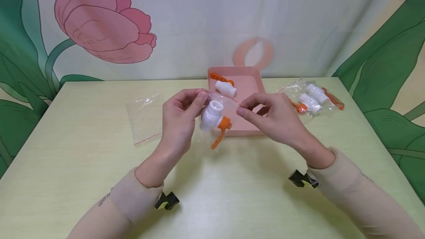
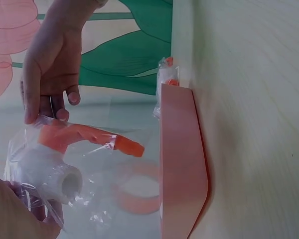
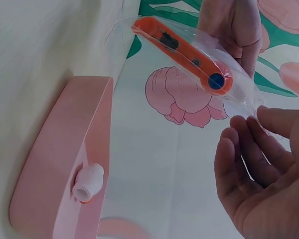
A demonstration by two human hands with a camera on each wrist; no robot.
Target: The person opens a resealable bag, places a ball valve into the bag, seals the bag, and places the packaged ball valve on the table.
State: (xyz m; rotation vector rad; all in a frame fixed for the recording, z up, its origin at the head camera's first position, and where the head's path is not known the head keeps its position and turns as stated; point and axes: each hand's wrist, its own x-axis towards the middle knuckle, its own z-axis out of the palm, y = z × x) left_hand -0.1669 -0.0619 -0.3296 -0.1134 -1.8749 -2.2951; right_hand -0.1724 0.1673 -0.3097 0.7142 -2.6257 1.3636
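Between the two hands hangs a clear zip bag (image 1: pixel 223 99) with a red seal line. Inside it is a white plastic valve (image 1: pixel 210 116) with an orange lever (image 1: pixel 218 138), also visible through the film in the left wrist view. My left hand (image 1: pixel 179 119) pinches the bag's upper edge between thumb and fingers, close to the valve. My right hand (image 1: pixel 277 119) pinches the other end of the seal edge with thumb and fingertips. In the right wrist view, the orange lever (image 3: pixel 182 55) shows through the plastic.
Behind the hands stands a pink tray (image 1: pixel 239 133), holding another white valve (image 1: pixel 226 88) with an orange lever. Flat on the table to the left lies another clear zip bag (image 1: pixel 144 119). Bagged white and orange valves (image 1: pixel 312 99) lie right of the tray. A printed curtain (image 1: pixel 199 21) hangs behind.
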